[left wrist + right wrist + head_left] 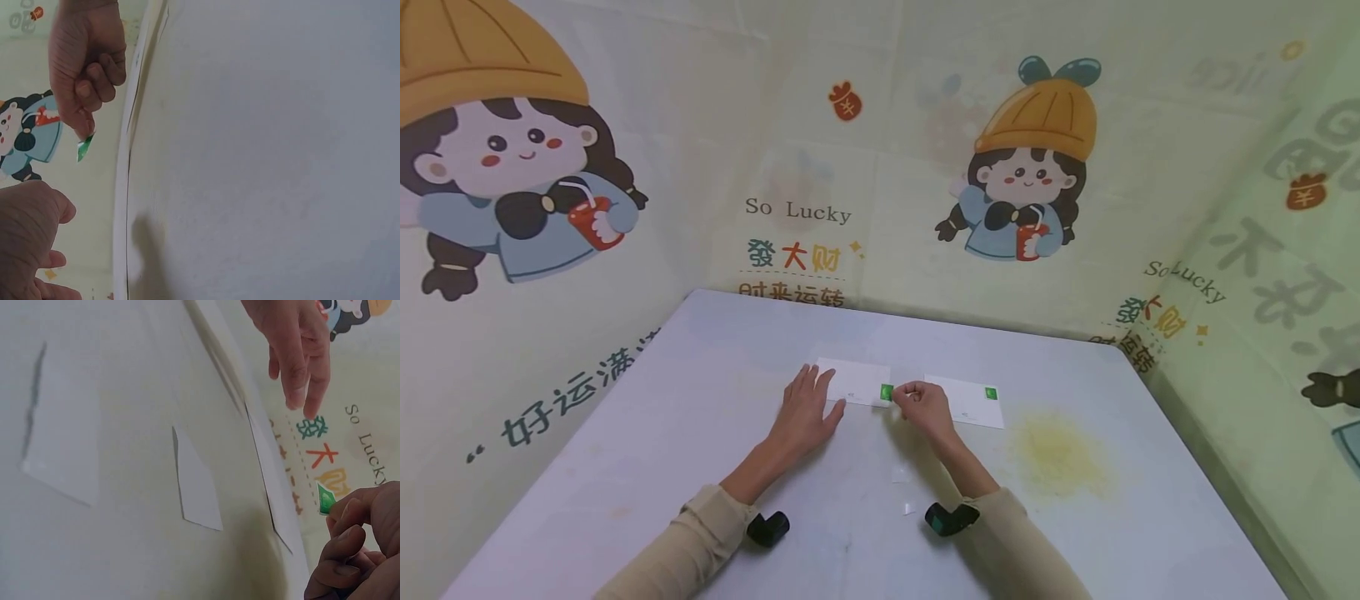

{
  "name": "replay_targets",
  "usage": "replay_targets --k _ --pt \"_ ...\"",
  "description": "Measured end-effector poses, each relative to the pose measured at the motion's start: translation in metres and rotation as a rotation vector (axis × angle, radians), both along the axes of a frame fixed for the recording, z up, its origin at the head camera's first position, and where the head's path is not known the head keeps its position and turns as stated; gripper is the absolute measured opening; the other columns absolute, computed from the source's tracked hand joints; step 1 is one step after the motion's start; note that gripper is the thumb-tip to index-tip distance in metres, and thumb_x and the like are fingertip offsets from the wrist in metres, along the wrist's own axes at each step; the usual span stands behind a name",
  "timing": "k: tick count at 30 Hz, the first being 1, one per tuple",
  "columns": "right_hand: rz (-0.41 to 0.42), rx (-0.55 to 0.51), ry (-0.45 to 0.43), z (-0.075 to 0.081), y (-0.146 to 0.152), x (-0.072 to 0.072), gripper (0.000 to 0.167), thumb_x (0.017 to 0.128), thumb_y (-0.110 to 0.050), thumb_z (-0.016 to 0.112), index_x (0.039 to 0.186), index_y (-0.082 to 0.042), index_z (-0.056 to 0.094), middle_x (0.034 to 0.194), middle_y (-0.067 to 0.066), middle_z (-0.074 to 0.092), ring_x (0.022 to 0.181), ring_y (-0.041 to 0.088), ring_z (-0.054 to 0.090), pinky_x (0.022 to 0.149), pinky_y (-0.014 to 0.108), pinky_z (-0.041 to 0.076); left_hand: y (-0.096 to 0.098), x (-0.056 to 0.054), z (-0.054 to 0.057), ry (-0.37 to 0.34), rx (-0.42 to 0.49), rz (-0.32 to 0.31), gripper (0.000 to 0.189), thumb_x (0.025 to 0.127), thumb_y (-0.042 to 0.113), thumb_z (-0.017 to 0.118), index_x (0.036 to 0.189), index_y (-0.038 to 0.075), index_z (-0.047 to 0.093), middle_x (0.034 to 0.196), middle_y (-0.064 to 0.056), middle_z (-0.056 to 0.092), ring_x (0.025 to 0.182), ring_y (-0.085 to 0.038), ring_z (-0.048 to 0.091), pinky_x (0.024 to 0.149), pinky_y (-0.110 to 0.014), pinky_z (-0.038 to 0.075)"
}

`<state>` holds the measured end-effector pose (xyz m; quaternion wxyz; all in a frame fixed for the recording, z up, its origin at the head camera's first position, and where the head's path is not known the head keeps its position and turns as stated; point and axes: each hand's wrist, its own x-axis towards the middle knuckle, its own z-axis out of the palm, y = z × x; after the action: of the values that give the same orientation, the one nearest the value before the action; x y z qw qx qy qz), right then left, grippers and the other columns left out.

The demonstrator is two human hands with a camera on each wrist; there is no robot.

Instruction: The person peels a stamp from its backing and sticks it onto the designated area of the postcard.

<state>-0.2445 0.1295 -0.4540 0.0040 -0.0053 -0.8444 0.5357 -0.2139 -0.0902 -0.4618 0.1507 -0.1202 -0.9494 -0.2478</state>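
Two white envelopes lie side by side on the table. My right hand pinches a small green stamp between thumb and forefinger, its other fingers curled in. In the head view the stamp appears over the right end of the left envelope; the wrist views show it raised, its corner pointing away from the fingertips. My left hand is spread with its fingers loosely extended at that envelope's left end; whether it touches the paper I cannot tell. The right envelope, partly behind my right hand, bears another green stamp.
Two small pale paper pieces, one farther and one nearer, lie on the white table between my forearms. A yellow stain marks the tabletop at right. A printed cloth hangs behind the table's far edge.
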Motion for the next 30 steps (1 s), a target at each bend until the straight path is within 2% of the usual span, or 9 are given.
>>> replay_targets --k 8,19,26,30 --pt "-0.011 0.013 -0.007 0.000 -0.001 -0.012 0.015 0.090 -0.015 0.069 0.094 -0.001 0.075 0.063 0.000 0.059 0.059 0.013 0.046 0.055 0.027 0.036 0.000 -0.015 -0.001 -0.073 -0.015 0.052 0.058 0.099 0.027 0.065 0.143 -0.007 0.048 0.149 -0.035 0.042 0.146 -0.050 0.031 0.117 -0.062 0.028" --pt "-0.029 0.041 -0.044 -0.003 -0.005 -0.031 0.018 0.093 -0.018 0.069 0.096 -0.001 0.076 0.070 0.002 0.061 0.067 0.016 0.050 0.060 0.027 0.039 -0.004 -0.026 -0.005 -0.154 0.007 0.078 0.061 0.099 0.027 0.065 0.145 -0.009 0.046 0.151 -0.038 0.038 0.146 -0.052 0.029 0.116 -0.063 0.027" --pt "-0.064 0.065 -0.060 -0.001 -0.006 -0.043 0.018 0.092 -0.016 0.069 0.094 0.000 0.076 0.067 0.002 0.062 0.068 0.016 0.051 0.061 0.026 0.040 -0.006 -0.030 -0.008 -0.147 0.010 0.082 0.060 0.099 0.027 0.065 0.143 -0.010 0.047 0.150 -0.041 0.037 0.145 -0.054 0.029 0.115 -0.064 0.029" --pt "-0.076 0.052 -0.098 -0.001 -0.008 -0.049 0.018 0.092 -0.016 0.069 0.095 0.000 0.076 0.069 0.002 0.062 0.070 0.017 0.051 0.063 0.026 0.040 -0.006 -0.032 -0.009 -0.145 0.020 0.091 0.061 0.098 0.026 0.066 0.143 -0.011 0.047 0.148 -0.042 0.036 0.144 -0.056 0.028 0.115 -0.064 0.029"
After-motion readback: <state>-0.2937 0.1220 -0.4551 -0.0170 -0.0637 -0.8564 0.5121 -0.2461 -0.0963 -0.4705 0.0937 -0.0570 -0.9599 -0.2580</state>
